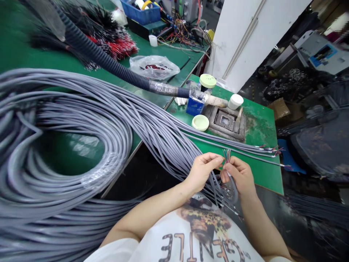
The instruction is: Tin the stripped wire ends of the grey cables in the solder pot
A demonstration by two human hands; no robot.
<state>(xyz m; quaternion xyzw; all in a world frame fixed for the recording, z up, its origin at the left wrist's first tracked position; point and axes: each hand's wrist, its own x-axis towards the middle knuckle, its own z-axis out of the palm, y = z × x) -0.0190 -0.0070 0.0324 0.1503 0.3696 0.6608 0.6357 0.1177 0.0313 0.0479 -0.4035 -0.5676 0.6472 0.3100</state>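
My right hand (240, 174) is closed around the end of a grey multi-core cable (233, 190), its thumb and fingers pinching near the stripped end. Thin coloured wires (227, 155), among them red and green ones, fan upward from that end. From the other side, my left hand (204, 167) has thumb and forefinger pinched together at these wires. Just beyond both hands, several grey cables (245, 145) lie across the green board with their stripped ends pointing right. More cable ends hang below my hands, partly hidden by them.
Large coils of grey cable (117, 127) cover the left. Ahead, a square solder pot (226, 122) stands on the green board (261, 127), with a ribbed hose (109, 69) reaching toward it. Around it are a pale green lid (200, 123), a white cup (235, 101) and a blue box (195, 104).
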